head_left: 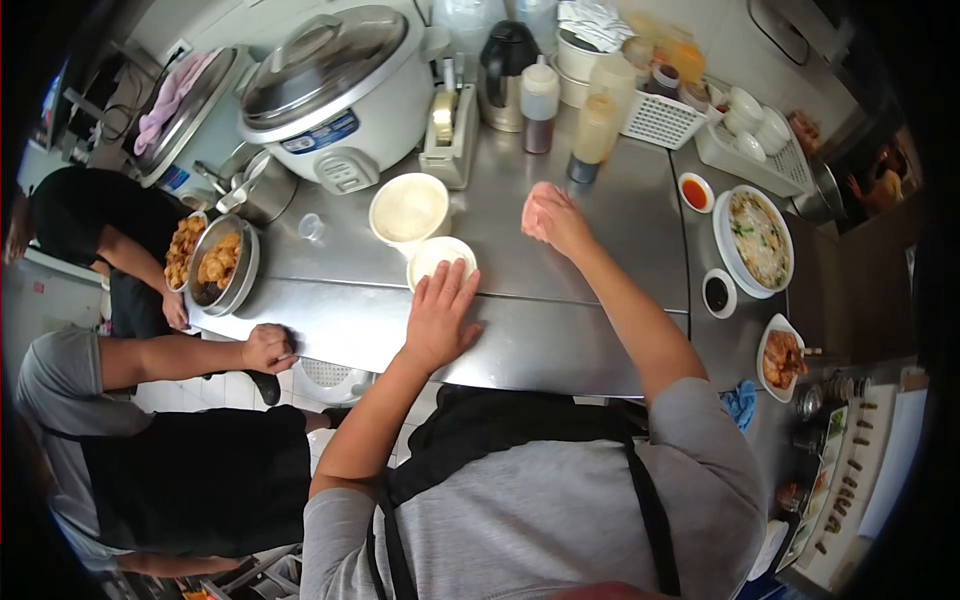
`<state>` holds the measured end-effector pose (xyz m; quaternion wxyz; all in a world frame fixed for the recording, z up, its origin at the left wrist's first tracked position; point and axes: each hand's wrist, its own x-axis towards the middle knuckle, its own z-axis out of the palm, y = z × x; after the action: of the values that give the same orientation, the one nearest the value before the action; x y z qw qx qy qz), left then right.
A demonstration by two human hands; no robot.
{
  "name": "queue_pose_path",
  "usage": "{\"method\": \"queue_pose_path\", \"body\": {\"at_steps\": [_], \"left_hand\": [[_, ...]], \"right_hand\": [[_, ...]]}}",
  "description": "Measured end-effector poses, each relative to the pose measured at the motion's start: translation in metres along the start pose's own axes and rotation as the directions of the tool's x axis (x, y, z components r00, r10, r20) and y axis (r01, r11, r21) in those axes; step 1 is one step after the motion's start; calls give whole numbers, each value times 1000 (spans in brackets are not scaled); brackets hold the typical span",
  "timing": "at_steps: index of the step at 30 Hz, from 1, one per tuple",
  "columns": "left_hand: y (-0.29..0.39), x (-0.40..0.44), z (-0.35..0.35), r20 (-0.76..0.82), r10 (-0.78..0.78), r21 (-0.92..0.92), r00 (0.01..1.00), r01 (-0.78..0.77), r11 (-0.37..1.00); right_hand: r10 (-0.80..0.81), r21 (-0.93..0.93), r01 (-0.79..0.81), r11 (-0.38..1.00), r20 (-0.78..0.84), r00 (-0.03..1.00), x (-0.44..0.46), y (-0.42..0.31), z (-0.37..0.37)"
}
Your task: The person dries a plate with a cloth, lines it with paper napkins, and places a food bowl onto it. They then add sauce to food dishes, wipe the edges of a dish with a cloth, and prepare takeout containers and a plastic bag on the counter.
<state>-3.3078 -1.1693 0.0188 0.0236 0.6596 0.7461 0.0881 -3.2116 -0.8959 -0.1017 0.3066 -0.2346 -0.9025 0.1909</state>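
Observation:
My left hand (440, 318) lies with its fingers spread on the near edge of a small round white container (437, 252). Touching that container's far side is a larger round white tub (409, 208) with a pale top. To the right, my right hand (555, 222) is closed above the steel counter (480, 335), its fingers curled together. Whether something is inside them cannot be made out. Two squeeze bottles, one with dark liquid (538, 108) and one yellowish (592, 140), stand beyond the right hand.
At the left are a rice cooker (345, 95), a metal bowl of fried food (222, 265) and two other people, one with a fist (268, 348) near the counter edge. A tape dispenser (447, 135) stands behind the tub. Noodle soup (757, 240) and sauce dishes (719, 294) are at right.

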Motion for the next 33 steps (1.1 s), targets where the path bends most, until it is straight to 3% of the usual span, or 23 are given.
{"method": "queue_pose_path", "body": {"at_steps": [4, 8, 10, 11, 13, 14, 16, 18, 21, 27, 31, 33], "left_hand": [[-13, -8, -2, -7, 53, -96, 999, -53, 994], [-45, -5, -14, -50, 199, -390, 979, -203, 898], [-75, 1, -17, -144, 237, -544, 961, -277, 792], [-91, 4, -25, -160, 180, -530, 970, -239, 814], [-126, 17, -36, -156, 116, -372, 981, -167, 913], [-143, 23, -33, -151, 87, -290, 985, -128, 948], [-170, 29, -21, -71, 125, -244, 990, -139, 960], [-185, 33, -16, -52, 160, -230, 986, -168, 959], [-190, 27, -16, -116, 175, -232, 978, -198, 952], [-191, -9, -33, -199, 144, -209, 969, -185, 960], [-208, -26, -31, -190, 157, -637, 969, -243, 731], [-223, -29, -30, -297, 66, -587, 953, -236, 774]], "right_hand": [[125, -61, -125, 990, -8, 992, 46, -38, 39], [-20, -24, 25, 999, 208, 978, 38, -68, 37], [-105, -117, 136, 984, 241, 965, 22, -26, 39], [-143, -161, 190, 968, 264, 954, 15, -14, 42], [190, -354, -144, 924, 98, 977, 14, -57, 15], [338, -423, -311, 851, -13, 941, 17, -89, -5], [127, -20, -126, 992, 106, 986, 34, -147, -29], [163, 50, -180, 982, 244, 956, 18, -186, -9], [199, -189, -150, 970, 276, 940, 22, -228, -3], [383, -73, -377, 923, 244, 891, 21, -215, 9], [406, -136, -386, 913, 197, 892, 30, -204, 14], [406, -139, -386, 912, 179, 896, 39, -197, 12]]}}
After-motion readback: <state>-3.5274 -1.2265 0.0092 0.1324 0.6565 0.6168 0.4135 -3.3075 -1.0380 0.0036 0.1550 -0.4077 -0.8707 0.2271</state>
